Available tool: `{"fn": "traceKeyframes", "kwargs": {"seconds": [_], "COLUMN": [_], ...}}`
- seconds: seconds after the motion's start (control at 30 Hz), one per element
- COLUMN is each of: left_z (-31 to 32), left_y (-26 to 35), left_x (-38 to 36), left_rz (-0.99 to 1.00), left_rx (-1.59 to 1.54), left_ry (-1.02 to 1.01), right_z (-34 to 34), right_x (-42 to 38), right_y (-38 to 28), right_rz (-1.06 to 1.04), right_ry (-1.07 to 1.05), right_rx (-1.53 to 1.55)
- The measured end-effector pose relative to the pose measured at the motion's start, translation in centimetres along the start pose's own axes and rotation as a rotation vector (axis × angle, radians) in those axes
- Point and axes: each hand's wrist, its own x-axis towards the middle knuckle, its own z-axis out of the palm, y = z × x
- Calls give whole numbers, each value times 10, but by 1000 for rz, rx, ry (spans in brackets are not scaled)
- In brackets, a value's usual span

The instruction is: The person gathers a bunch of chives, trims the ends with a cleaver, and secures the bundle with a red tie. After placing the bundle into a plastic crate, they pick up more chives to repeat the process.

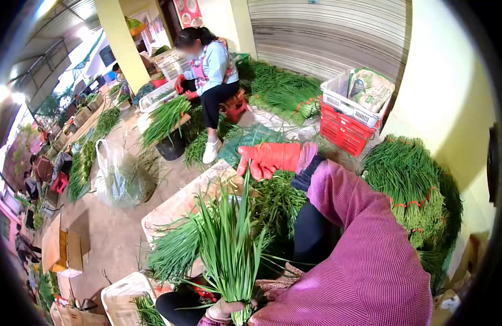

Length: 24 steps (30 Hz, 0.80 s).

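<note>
My right hand point(268, 158), in a red-orange rubber glove, is raised at the middle of the view. Its fingers are bent round the tips of a few long green leaves. Low in the view, my left hand point(225, 308) wraps round the stem end of an upright bunch of leafy greens point(229, 250). The bunch fans out upward between the two hands. Behind it, another heap of greens point(177, 247) lies on a pale board point(167, 212).
A co-worker point(213, 70) in red gloves sits on a red stool point(236, 106), holding greens. A plastic bag point(120, 179) stands left, a white crate point(126, 296) low left. Red and white crates point(343, 127) and tied bundles point(406, 185) are at right.
</note>
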Motion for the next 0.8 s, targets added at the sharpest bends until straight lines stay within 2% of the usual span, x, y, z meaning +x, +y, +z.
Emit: {"fn": "traceKeyframes", "kwargs": {"seconds": [0.1,0.23,0.27,0.37,0.4,0.5,0.57,0.6,0.63,0.7,0.73,0.8], "left_z": [-4,8,-3,-2,10,17,-12,-10,-6,0,-5,4], "left_y": [1,3,-5,1,10,21,11,17,19,25,21,26], "left_x": [2,6,11,16,16,21,27,25,30,26,27,31], "left_rz": [-70,-23,23,28,-5,-28,-8,-65,-53,-95,-117,-93], "left_rx": [-33,-104,-36,3,-15,-69,-22,-143,-263,-327,-371,-400], "left_ry": [-3,51,42,3,62,68,2,29,-84,12,2,-41], "right_z": [2,0,-2,-9,-16,-24,-27,-27,-25,-20,-19,-13], "right_x": [4,7,9,11,14,12,8,8,4,-6,-7,-10], "right_y": [21,34,36,25,26,17,16,18,22,29,34,40], "right_rz": [13,51,64,93,106,132,125,136,142,37,123,121], "right_ry": [-63,-23,7,55,60,72,108,135,132,165,103,65], "right_rx": [-134,-37,-59,-77,-113,-151,-168,-142,-140,28,39,57]}}
